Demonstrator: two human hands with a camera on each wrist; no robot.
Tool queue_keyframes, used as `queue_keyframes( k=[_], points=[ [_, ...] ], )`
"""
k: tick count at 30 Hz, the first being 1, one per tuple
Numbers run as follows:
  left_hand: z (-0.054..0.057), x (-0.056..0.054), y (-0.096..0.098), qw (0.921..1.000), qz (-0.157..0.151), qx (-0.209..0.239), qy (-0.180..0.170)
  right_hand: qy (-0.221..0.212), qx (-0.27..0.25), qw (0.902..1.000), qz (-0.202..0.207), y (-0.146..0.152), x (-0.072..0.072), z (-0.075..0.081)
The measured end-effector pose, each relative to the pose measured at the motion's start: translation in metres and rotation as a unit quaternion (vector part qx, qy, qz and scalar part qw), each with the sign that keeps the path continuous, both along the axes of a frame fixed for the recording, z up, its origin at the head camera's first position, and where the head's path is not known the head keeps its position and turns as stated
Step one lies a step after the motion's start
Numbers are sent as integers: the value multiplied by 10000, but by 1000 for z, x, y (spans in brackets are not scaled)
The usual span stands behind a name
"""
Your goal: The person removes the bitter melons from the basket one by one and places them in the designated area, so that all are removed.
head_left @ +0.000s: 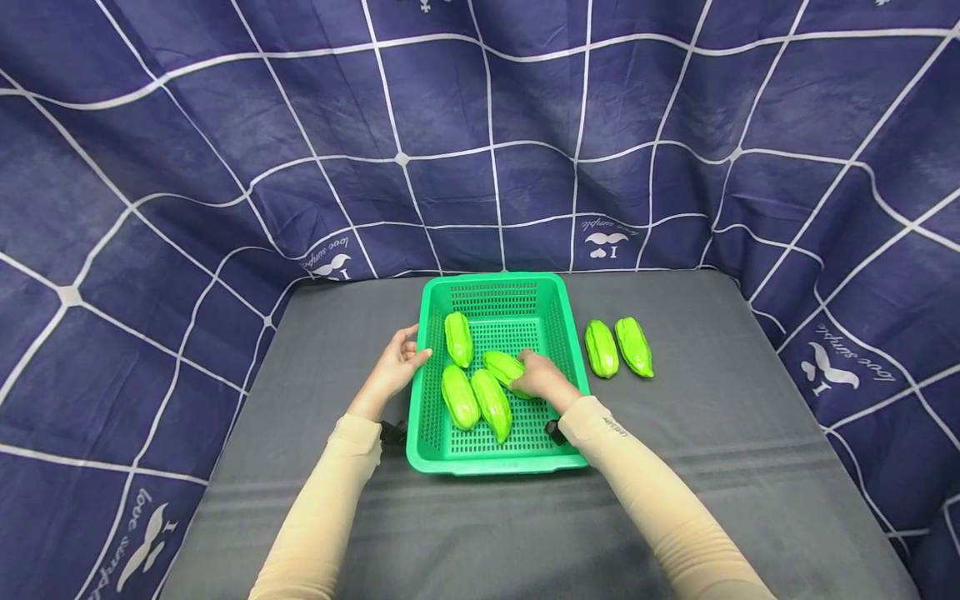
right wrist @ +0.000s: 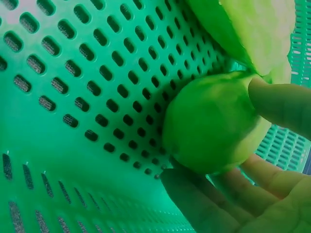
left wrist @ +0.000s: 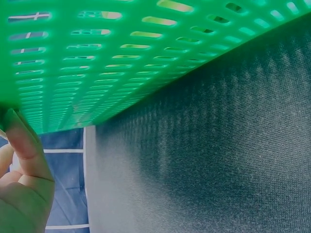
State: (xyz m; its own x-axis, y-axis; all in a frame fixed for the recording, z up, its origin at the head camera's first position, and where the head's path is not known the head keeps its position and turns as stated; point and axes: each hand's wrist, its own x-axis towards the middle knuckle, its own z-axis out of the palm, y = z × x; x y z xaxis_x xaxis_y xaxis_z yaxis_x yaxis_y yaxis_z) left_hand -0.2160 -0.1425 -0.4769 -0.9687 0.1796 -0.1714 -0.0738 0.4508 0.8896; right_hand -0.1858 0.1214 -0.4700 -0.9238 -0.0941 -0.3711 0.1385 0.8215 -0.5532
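Note:
A green perforated plastic basket (head_left: 495, 467) rests on the grey tabletop, with light-green, oblong, ribbed vegetables in it. My right hand (head_left: 542, 379) reaches inside and grips one ribbed vegetable (right wrist: 214, 124). Its thumb lies over the top and the fingers curve beneath. Left of it in the basket lie three more: one vegetable (head_left: 458, 340) farther back, plus a vegetable (head_left: 460, 398) and another vegetable (head_left: 492, 406) side by side nearer the front. Outside the left wall, my left hand (head_left: 393, 367) is at the rim with relaxed fingers, a fingertip (left wrist: 22, 138) right against the green plastic.
Two more vegetables of the same kind, a left one (head_left: 602, 349) and a right one (head_left: 634, 347), lie on the tabletop (head_left: 712, 467) right of the basket. A blue curtain (head_left: 540, 108) with white grid lines surrounds the table at the back and sides.

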Motion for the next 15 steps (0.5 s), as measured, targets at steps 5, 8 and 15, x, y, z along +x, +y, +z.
queue_keyframes(
  k=[5, 8, 15],
  points=[
    [0, 0, 0, 10000, 12, -22, 47, 96, 96, 9999, 21, 0, 0, 1],
    [0, 0, 1, 10000, 18, -20, 62, 164, 71, 9998, -38, 1, -1, 3],
    [1, 1, 0, 10000, 20, -46, 24, 548, -375, 9975, -248, 6, -4, 26]
  ],
)
